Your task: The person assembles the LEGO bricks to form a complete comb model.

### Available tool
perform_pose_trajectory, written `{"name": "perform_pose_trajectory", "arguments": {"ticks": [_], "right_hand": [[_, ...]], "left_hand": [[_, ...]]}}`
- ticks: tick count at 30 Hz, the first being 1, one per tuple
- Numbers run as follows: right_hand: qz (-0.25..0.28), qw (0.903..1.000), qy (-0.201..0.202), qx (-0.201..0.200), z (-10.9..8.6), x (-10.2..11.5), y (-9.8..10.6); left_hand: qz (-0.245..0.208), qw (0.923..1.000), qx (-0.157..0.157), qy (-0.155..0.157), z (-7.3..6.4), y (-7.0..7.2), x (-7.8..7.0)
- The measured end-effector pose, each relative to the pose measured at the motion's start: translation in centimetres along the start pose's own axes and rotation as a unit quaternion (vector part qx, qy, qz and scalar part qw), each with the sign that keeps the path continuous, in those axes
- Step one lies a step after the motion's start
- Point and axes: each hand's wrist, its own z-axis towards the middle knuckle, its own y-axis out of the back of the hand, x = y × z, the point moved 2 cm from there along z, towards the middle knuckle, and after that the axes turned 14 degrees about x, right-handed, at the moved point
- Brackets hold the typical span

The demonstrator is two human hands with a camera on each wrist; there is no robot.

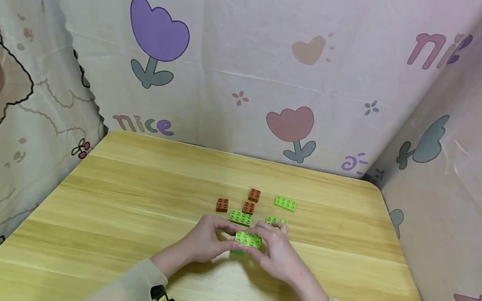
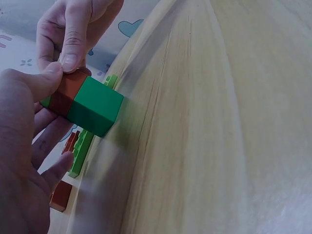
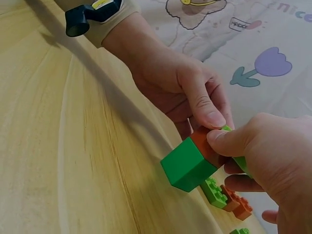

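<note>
Over the middle of the table, my left hand (image 1: 206, 240) and right hand (image 1: 276, 252) hold one small stack of toy building bricks between them. On top is a light green brick (image 1: 248, 239) with its studs facing up. Below it shows a reddish-brown brick (image 2: 68, 93), with a dark green block (image 2: 96, 106) at the bottom. In both wrist views the thumbs press on the brown layer from the near side. The other fingers reach behind the stack and are partly hidden. Whether the dark green block touches the table, I cannot tell.
Just beyond the hands lie loose brown bricks (image 1: 222, 205) and light green bricks (image 1: 240, 217). Another light green brick (image 1: 276, 220) is partly covered by the right hand. Farther back right lies one more light green brick (image 1: 285, 203). Printed cloth surrounds the wooden table (image 1: 140, 184).
</note>
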Motion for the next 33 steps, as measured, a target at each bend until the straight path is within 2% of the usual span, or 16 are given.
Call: {"name": "perform_pose_trajectory", "arguments": {"ticks": [6,11,19,31,33], "right_hand": [[0.003,0.9999,0.001,0.01,0.0,0.0,0.2],[0.027,0.9995,0.0,0.019,0.0,-0.2,0.2],[0.054,0.9981,-0.003,0.028,-0.1,-0.2,0.1],[0.051,0.9982,0.0,0.033,0.0,-0.2,0.3],[0.052,0.998,-0.002,0.035,0.0,-0.2,0.4]], "left_hand": [[-0.002,1.0,0.004,0.009,-0.1,0.1,0.0],[0.008,0.9998,0.011,0.015,-0.2,0.2,-0.1],[0.001,0.999,0.037,0.026,-0.4,0.5,-0.7],[0.023,0.9985,0.048,0.01,-0.4,1.0,-0.7],[0.025,0.9985,0.047,0.016,-0.4,1.3,-0.7]]}}
